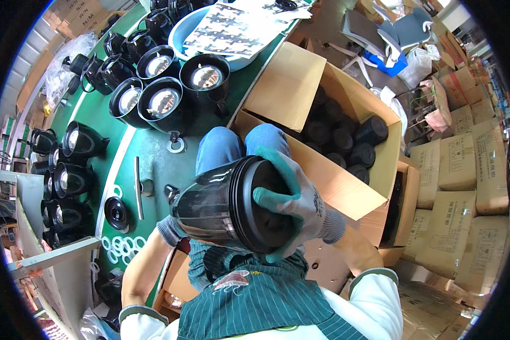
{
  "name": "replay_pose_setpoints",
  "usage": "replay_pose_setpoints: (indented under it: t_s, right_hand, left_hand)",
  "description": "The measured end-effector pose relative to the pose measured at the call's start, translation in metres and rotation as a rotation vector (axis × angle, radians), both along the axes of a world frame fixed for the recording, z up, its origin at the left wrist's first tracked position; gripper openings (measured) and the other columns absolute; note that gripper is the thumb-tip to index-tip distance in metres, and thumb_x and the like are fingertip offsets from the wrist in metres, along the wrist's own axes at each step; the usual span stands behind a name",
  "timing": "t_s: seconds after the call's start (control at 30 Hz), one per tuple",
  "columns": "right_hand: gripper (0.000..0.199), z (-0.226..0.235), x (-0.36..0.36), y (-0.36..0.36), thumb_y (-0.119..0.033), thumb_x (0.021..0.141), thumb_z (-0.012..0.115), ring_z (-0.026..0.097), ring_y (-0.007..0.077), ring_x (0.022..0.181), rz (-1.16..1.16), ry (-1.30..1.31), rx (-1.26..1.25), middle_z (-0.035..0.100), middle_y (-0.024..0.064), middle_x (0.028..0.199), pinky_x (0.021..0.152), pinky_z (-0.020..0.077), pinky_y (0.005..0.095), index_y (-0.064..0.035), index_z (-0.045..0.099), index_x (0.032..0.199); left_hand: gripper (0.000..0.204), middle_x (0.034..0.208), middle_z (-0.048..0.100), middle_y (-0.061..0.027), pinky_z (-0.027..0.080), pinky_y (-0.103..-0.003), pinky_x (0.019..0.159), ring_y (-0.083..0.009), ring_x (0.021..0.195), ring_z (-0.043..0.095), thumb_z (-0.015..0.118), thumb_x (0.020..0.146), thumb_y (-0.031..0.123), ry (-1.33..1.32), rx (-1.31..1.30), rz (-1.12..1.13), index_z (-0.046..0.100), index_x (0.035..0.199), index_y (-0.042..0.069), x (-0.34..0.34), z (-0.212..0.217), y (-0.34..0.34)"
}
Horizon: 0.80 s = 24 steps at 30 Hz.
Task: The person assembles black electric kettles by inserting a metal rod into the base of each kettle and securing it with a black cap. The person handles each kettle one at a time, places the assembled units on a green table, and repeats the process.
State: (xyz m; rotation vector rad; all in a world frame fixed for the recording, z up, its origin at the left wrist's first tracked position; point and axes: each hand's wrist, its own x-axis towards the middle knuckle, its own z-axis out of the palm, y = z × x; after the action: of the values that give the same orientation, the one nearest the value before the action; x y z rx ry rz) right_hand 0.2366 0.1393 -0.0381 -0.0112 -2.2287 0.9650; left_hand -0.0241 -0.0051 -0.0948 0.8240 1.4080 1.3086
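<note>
A glossy black vacuum jug (207, 204) lies on its side above my lap, its ridged base end turned to the right. My right hand (289, 204), in a grey and green glove, is spread over the round black base (266, 207), with the thumb across its face and fingers around the rim. At the jug's lower left my left hand comes in; only its grey glove cuff (171, 230) shows, and the jug hides its fingers. Left of the jug, a metal bar (138, 187) and a round black part (117, 213) lie on the green table (153, 148).
Upturned black jugs with silvery liners (163, 102) stand at the table's far side, more (71, 180) at left. White rings (122, 247) lie near the left edge. An open carton (379, 192) of black cylindrical parts (340, 136) is at my right; stacked cartons (447, 226) stand beyond.
</note>
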Motion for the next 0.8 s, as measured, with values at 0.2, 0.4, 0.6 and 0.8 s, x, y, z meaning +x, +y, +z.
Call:
replay_pose_setpoints:
  t_s: [0.2,0.4,0.6,0.8]
  right_hand:
    - [0.106,-0.039,-0.004,-0.021,-0.058,0.081,0.08,0.041,0.0419,0.145,-0.039,0.066,-0.484,0.034,0.0243,0.162,0.121,0.031,0.0488,-0.0051,0.035,0.16]
    - [0.096,-0.075,0.013,-0.03,-0.054,0.097,0.065,0.03,0.0386,0.152,-0.025,0.071,-1.146,0.025,0.0229,0.168,0.123,0.0273,0.0473,-0.0002,0.021,0.163]
    - [0.105,-0.045,0.016,-0.022,-0.067,0.095,0.057,0.021,0.0417,0.157,-0.143,-0.2,-0.275,0.017,0.0253,0.17,0.124,0.0244,0.0518,-0.0049,0.013,0.166]
    - [0.115,-0.06,-0.019,-0.039,-0.079,0.088,0.057,0.02,0.0469,0.155,-0.015,0.093,-0.939,0.014,0.0293,0.169,0.124,0.0212,0.0567,-0.0054,0.014,0.166]
  left_hand:
    - [0.029,0.109,0.075,-0.0119,0.059,-0.042,0.099,-0.0253,0.103,0.074,0.068,0.086,0.009,0.248,0.022,0.095,0.075,0.113,-0.001,-0.016,0.013,-0.012]
    - [0.03,0.109,0.075,-0.0083,0.055,-0.047,0.104,-0.0275,0.108,0.072,0.076,0.076,0.013,1.647,0.831,-0.203,0.078,0.106,0.011,-0.025,0.084,-0.013]
    - [0.031,0.105,0.076,-0.0099,0.057,-0.035,0.091,-0.0203,0.095,0.073,0.076,0.083,0.011,0.591,0.19,0.177,0.074,0.112,-0.001,-0.056,0.025,-0.026]
    - [0.034,0.105,0.075,-0.0102,0.055,-0.033,0.094,-0.02,0.101,0.073,0.076,0.081,0.012,0.678,0.286,0.14,0.075,0.113,0.0,-0.038,0.033,-0.022]
